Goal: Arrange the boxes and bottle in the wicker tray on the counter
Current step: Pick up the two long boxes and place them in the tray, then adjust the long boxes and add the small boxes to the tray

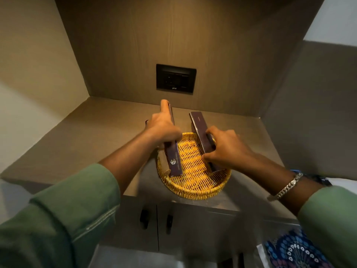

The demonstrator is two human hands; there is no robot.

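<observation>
over the round yellow wicker tray [193, 182], two long dark purple boxes [174, 161].

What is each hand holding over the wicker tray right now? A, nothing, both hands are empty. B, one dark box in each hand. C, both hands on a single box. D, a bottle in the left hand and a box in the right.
B: the left hand grips one long dark box and the right hand grips a second dark box, both over the wicker tray.
</observation>
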